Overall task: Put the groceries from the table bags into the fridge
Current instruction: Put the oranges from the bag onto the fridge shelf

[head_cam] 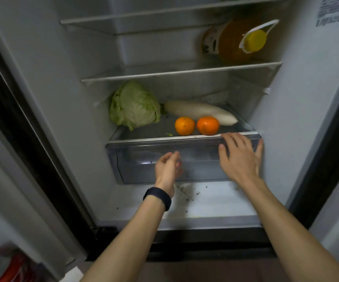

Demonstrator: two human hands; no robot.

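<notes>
The fridge stands open in front of me. On the lowest glass shelf (144,132) lie a green cabbage (134,105), a long white radish (199,111) and two oranges (185,125) (208,125). Below the shelf is a clear grey drawer (197,159). My right hand (239,157) lies flat, fingers spread, against the drawer's front right, its fingertips at the shelf edge. My left hand (167,166), with a dark wristband, hovers in front of the drawer's middle, fingers loosely curled and empty.
A large bottle of yellow oil (240,40) with a yellow cap lies on the shelf above, at the right. The upper shelves (164,19) hold nothing visible. The fridge door (22,159) stands at my left, with a red container (7,267) low in it.
</notes>
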